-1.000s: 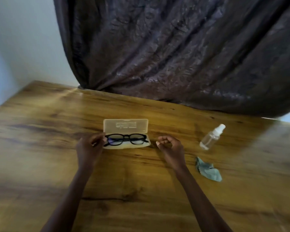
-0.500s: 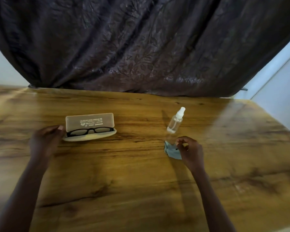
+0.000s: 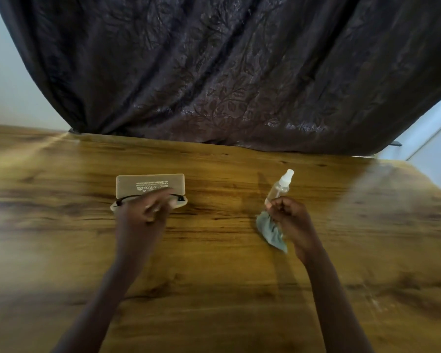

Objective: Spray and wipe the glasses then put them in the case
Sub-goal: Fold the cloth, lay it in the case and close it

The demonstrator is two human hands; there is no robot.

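Black-framed glasses (image 3: 122, 200) lie in an open beige case (image 3: 150, 184) on the wooden table (image 3: 214, 289). My left hand (image 3: 144, 215) is over the middle of the glasses and hides the lenses. It is motion-blurred, so I cannot make out a grip. My right hand (image 3: 289, 216) has curled fingers pinching the upper end of a light blue cloth (image 3: 271, 234), which trails down toward me. A clear spray bottle (image 3: 280, 187) with a white nozzle stands just beyond my right hand, apart from it.
A dark patterned curtain (image 3: 227, 72) hangs along the table's far edge. The table's right edge (image 3: 438, 189) slants away, with a pale wall behind it.
My left hand has moved from the case's left end to over the glasses. My right hand has closed on the cloth and pulled it up a little. The camera has turned slightly left.
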